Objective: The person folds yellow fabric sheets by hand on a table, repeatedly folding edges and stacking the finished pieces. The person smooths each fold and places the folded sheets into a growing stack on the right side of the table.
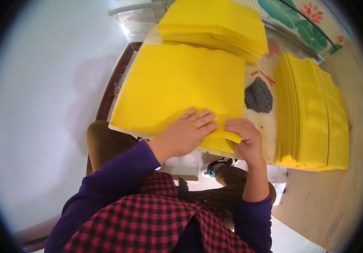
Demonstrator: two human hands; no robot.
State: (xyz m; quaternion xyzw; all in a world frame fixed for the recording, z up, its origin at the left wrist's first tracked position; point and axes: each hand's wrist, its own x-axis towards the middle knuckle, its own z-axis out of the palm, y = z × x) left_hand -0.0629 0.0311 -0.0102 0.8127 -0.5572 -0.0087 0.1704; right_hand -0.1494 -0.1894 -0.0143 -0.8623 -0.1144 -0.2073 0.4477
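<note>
A wide yellow sheet (pixel 181 84), which looks like cloth or soft paper, lies flat before me on the table. My left hand (pixel 189 131) rests palm down near its front edge, fingers stretched out. At the sheet's near right corner my right hand (pixel 245 138) pinches the edge and lifts it, so the corner curls up. Beneath the lifted edge another yellow layer shows. How many layers lie under the sheet is hidden.
Behind the sheet sits a thick yellow stack (pixel 215 25). Folded yellow sheets (pixel 312 114) stand packed at the right, by a wooden panel (pixel 316 202). Between them lie a dark grey crumpled cloth (pixel 259 95) and small red scraps (pixel 267 77). A pale wall (pixel 46 105) rises at left.
</note>
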